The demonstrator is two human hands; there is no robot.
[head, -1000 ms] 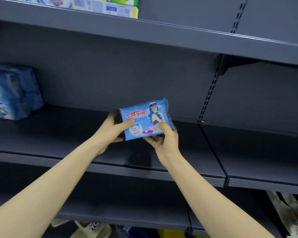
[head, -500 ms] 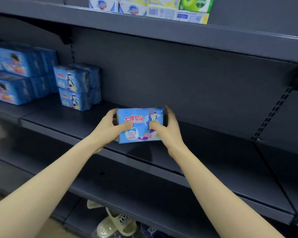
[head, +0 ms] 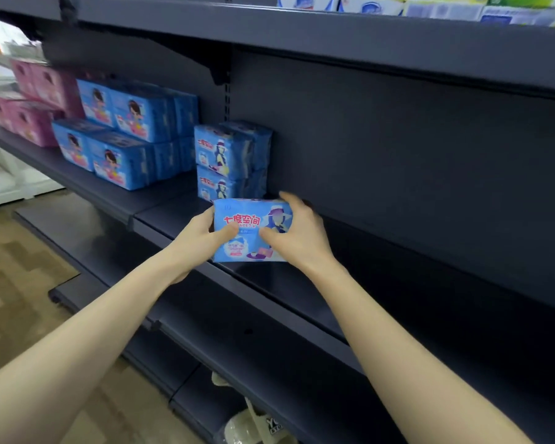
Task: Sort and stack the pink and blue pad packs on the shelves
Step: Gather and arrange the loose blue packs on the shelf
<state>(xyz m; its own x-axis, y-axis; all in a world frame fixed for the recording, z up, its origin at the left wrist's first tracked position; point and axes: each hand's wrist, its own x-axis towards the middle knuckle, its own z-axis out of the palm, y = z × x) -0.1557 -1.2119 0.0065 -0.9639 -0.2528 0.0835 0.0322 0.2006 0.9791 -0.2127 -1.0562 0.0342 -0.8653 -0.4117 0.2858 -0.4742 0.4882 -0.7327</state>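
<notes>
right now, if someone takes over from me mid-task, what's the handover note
The left hand and right hand both grip one blue pack, thumbs on its front.
The pack is at the front of the middle shelf, just before the matching blue stack, two high.
Done: pink packs far left, other blue packs beside them, stacked.
Left: set this pack with its stack; whether more packs wait is not visible.

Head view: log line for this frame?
left hand: grips blue pack | right hand: grips blue pack | position: shelf front, beside blue stack
</notes>
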